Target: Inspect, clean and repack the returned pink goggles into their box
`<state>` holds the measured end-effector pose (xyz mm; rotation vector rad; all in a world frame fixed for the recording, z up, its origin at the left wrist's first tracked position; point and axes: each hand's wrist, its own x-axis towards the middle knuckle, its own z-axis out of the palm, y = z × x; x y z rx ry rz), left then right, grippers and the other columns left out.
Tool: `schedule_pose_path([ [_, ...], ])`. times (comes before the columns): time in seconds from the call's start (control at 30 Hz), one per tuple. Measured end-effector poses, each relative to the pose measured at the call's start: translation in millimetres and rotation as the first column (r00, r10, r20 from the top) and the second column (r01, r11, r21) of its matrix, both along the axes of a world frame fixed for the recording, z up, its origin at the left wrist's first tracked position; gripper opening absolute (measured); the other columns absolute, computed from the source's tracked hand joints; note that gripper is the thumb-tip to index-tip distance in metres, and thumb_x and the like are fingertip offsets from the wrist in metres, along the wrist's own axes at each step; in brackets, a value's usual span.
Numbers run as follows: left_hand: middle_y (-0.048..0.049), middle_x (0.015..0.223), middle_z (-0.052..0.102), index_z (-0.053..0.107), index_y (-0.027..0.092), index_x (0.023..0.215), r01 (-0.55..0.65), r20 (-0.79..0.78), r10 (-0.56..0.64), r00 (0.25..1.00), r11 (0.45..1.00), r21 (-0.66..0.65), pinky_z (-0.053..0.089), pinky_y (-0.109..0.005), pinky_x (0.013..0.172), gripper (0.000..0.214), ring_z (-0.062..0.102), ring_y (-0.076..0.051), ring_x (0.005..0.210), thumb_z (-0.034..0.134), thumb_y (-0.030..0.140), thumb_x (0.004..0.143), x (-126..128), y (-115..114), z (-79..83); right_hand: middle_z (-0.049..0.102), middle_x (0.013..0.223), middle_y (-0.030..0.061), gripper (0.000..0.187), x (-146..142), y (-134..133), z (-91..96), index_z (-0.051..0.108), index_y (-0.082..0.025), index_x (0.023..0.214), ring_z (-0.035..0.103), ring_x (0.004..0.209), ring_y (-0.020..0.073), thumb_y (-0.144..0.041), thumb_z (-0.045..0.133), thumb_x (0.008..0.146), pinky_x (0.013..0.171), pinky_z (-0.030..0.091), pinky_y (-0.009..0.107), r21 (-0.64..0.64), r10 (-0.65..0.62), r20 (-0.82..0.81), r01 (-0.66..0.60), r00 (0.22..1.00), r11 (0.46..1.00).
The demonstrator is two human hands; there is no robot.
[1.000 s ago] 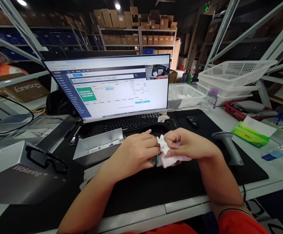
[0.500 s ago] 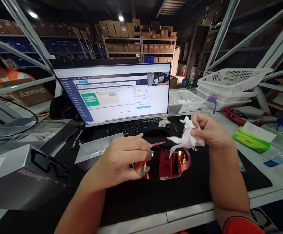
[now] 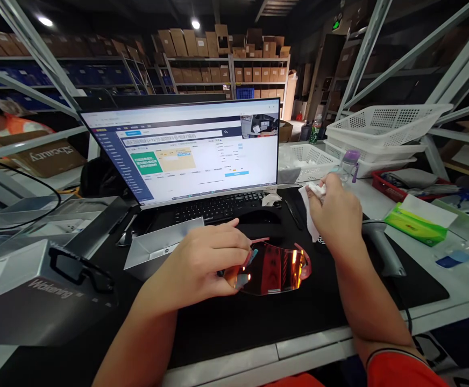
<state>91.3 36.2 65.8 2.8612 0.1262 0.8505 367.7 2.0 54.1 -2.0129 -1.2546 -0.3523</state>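
My left hand (image 3: pixel 208 260) grips one end of a pair of sunglasses (image 3: pixel 277 269) with a red-orange mirrored lens and pinkish temple arms. The lens faces up toward me just above the black desk mat (image 3: pixel 299 317). My right hand (image 3: pixel 333 209) is closed around a crumpled white tissue (image 3: pixel 309 215), part of which hangs down on the left of the fingers. It is up and to the right of the sunglasses, apart from them. Beyond my left hand lies an open silver-grey box (image 3: pixel 157 250).
A monitor (image 3: pixel 186 156) and keyboard (image 3: pixel 214 208) stand ahead. On the right are a barcode scanner (image 3: pixel 383 250), green tissue pack (image 3: pixel 416 223), bottle (image 3: pixel 462 255), white baskets (image 3: pixel 388 126) and a red tray (image 3: pixel 396 191). A grey box (image 3: pixel 36 301) is at left; a person (image 3: pixel 12 126) sits beyond.
My right hand has moved up and away from the sunglasses with the tissue, turning so less tissue shows. The barcode scanner has come into sight. My left hand keeps its hold.
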Motion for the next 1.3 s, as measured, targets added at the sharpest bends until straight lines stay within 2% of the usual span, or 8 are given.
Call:
schedule_pose_path([
  [0.2,0.0,0.092,0.07,0.066,0.02,0.089,-0.142,-0.161,0.15,0.975,0.988,0.058,0.038,-0.045,0.12,0.008,0.066,-0.014,0.086,0.062,0.012,0.088,6,-2,-6.9,0.052,0.061,0.0018,0.036,-51,-44,-5.8,0.05,-0.024,0.084,0.044,0.054,0.0166,-0.055,0.043,0.099,0.058,0.026,0.031,0.154,0.45,-0.028,-0.441,0.893,0.884],
  [0.33,0.0003,0.091,0.069,0.067,0.021,0.092,-0.17,-0.163,0.186,0.969,0.98,0.107,0.034,-0.046,0.122,0.008,0.065,-0.015,0.088,0.063,0.015,0.089,6,1,-10.1,0.058,0.068,0.0039,0.036,-60,-66,0.1,0.054,-0.022,0.079,0.049,0.061,0.016,-0.05,0.046,0.1,0.061,0.03,0.031,0.018,0.646,0.034,-0.646,0.763,0.763],
  [0.47,0.0001,0.093,0.069,0.067,0.021,0.093,-0.197,-0.162,0.218,0.962,0.97,0.14,0.03,-0.046,0.124,0.01,0.065,-0.016,0.09,0.061,0.015,0.089,6,1,-9.3,0.066,0.093,0.006,0.04,-31,-59,13.4,0.06,-0.02,0.081,0.058,0.086,0.017,-0.047,0.04,0.104,0.079,0.041,0.028,-0.114,0.876,-0.186,-0.896,0.444,0.43],
  [0.53,0.0005,0.09,0.069,0.067,0.021,0.091,-0.185,-0.162,0.209,0.964,0.97,0.156,0.029,-0.047,0.125,0.01,0.065,-0.016,0.089,0.06,0.014,0.089,8,0,-9.6,0.065,0.091,0.0039,0.036,-17,-50,15.7,0.06,-0.02,0.08,0.058,0.084,0.0146,-0.046,0.047,0.102,0.077,0.042,0.026,-0.14,0.884,-0.305,-0.935,0.355,0.327],
  [0.67,0.0007,0.085,0.067,0.064,0.02,0.086,-0.147,-0.151,0.18,0.972,0.968,0.203,0.031,-0.047,0.124,0.006,0.064,-0.016,0.087,0.063,0.017,0.091,15,-4,-13.8,0.055,0.068,-0.005,0.028,-16,-34,6.7,0.052,-0.02,0.077,0.046,0.061,0.0089,-0.038,0.071,0.088,0.058,0.034,0.022,-0.208,0.807,-0.402,-0.901,0.433,0.38],
  [0.9,0.0005,0.084,0.067,0.064,0.02,0.083,-0.105,-0.166,0.158,0.973,0.952,0.287,0.036,-0.044,0.123,0.008,0.062,-0.018,0.089,0.071,0.017,0.086,27,-4,-32.2,0.045,0.063,-0.0065,0.029,-35,-26,-11.7,0.039,-0.022,0.075,0.037,0.057,0.0085,-0.033,0.056,0.095,0.052,0.028,0.022,-0.174,0.726,-0.48,-0.864,0.493,0.472],
  [1.2,0.0004,0.09,0.068,0.065,0.02,0.089,-0.057,-0.164,0.105,0.981,0.96,0.275,0.038,-0.044,0.122,0.016,0.064,-0.018,0.09,0.078,0.016,0.08,29,7,-36.7,0.052,0.072,-0.005,0.011,-41,-24,-7.9,0.045,-0.022,0.084,0.044,0.064,0.0099,-0.022,0.05,0.094,0.058,0.033,0.022,-0.209,0.748,-0.422,-0.858,0.512,0.469],
  [1.3,0.0017,0.086,0.067,0.064,0.021,0.086,-0.093,-0.151,0.136,0.979,0.96,0.264,0.035,-0.045,0.123,0.009,0.064,-0.017,0.089,0.072,0.017,0.085,21,4,-26.6,0.05,0.07,-0.0058,0.02,-36,-26,-5.4,0.045,-0.021,0.08,0.04,0.062,0.0087,-0.027,0.061,0.091,0.055,0.031,0.021,-0.19,0.771,-0.449,-0.892,0.451,0.411],
])
